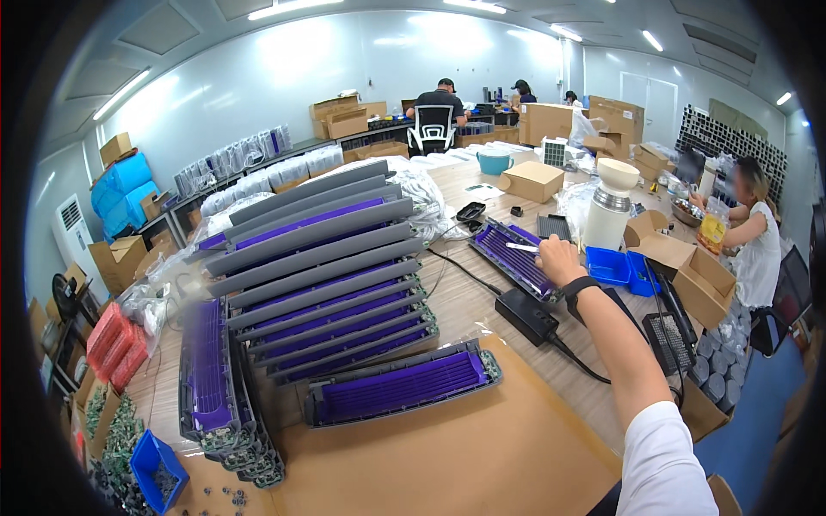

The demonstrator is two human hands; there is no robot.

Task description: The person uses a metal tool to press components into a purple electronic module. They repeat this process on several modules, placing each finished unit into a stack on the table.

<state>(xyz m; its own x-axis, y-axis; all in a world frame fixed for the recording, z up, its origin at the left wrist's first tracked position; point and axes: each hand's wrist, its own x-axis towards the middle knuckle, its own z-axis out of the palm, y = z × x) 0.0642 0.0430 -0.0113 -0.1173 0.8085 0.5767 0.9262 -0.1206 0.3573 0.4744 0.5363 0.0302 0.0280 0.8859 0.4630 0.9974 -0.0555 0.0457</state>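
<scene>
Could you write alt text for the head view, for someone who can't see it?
A person's right hand holds a slim pale object over a purple-lined grey casing on a crowded worktable. To its left, similar casings sit in a long row, with another single casing nearer the viewer.

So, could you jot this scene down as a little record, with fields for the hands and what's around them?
Right hand: holds a slim white object over a grey-and-purple housing
Left hand: not in view
Right wrist: black band
Near the housing: black power adapter
Right of the hand: white thermos, blue bins
Left: more grey-and-purple housings
</scene>
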